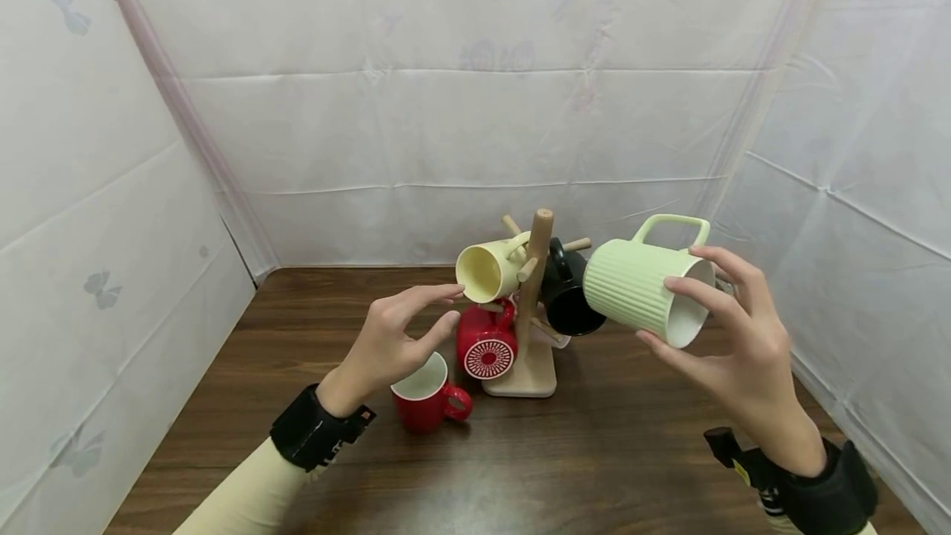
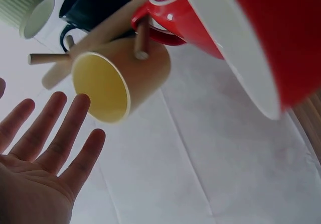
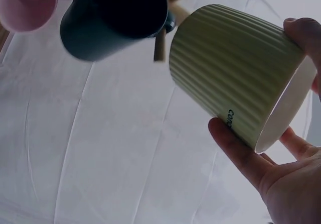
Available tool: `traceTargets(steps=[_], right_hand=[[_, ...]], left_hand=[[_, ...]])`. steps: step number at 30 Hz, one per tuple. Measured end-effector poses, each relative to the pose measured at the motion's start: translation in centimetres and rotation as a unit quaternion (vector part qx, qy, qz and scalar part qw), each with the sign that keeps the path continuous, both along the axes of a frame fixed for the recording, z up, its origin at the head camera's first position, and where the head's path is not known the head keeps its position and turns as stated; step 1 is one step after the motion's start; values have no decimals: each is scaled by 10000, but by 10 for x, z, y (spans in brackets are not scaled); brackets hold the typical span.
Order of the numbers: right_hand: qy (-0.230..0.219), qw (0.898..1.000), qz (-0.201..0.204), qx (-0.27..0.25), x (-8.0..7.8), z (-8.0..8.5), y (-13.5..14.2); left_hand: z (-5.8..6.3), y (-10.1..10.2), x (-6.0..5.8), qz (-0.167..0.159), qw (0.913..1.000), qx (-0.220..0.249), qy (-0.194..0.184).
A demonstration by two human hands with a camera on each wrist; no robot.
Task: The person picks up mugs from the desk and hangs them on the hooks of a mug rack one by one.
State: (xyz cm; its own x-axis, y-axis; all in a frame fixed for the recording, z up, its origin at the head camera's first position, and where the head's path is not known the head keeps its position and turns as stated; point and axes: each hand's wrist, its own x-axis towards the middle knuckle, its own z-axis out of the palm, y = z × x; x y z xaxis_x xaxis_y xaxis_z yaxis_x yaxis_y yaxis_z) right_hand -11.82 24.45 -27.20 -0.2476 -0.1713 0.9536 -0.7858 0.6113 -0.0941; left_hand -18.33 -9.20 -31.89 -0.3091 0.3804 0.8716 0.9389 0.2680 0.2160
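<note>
My right hand (image 1: pixel 743 337) grips a ribbed light green mug (image 1: pixel 639 283) near its rim, to the right of a wooden mug rack (image 1: pixel 538 287). The mug lies tipped on its side in the air, handle upward and mouth toward my palm. My left hand (image 1: pixel 401 333) has its fingers extended beside a pale yellow mug (image 1: pixel 483 271) hanging on the rack; in the left wrist view a gap shows between the fingertips and that yellow mug (image 2: pixel 105 88). Below the left hand, a red mug (image 1: pixel 423 403) with a white inside stands upright on the table.
Another red mug (image 1: pixel 486 345) hangs low on the rack, its patterned base facing me. A black mug (image 1: pixel 568 291) hangs on the right side. Behind it, a pink mug (image 3: pixel 30 5) is partly hidden. White sheeting (image 1: pixel 475 130) walls the back and sides of the wooden table (image 1: pixel 312 304).
</note>
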Motion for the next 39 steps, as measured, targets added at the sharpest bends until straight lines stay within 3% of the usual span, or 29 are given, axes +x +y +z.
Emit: traceTargets(steps=[6,10,13,16,21,30,34,39], right_hand=[[399,9979,513,6,-1,-4,-15],[500,9954,812,75,-1,-10,-23],[539,9937,979,130,1,-12,-30],[562,9922,1088,226,4,-11,-38],[616,9883,1340,379,5,-15,-46],[705,9775,1913,548,3,-23,-54],[742,9750,1965,722,3,-25,-56],[469,9720,2145,833,2,-29,-57]], left_hand=[[9,13,7,-340,9993,91,-123],[13,22,14,-773,9947,128,-671],[15,28,20,-1234,9825,146,-1386],[16,33,24,-1624,9637,116,-2115],[18,40,27,-2058,9359,13,-2858],[16,44,22,-2685,9065,-46,-3259],[4,43,14,-2879,8908,-59,-3515],[-11,41,7,-2896,8833,98,-3686]])
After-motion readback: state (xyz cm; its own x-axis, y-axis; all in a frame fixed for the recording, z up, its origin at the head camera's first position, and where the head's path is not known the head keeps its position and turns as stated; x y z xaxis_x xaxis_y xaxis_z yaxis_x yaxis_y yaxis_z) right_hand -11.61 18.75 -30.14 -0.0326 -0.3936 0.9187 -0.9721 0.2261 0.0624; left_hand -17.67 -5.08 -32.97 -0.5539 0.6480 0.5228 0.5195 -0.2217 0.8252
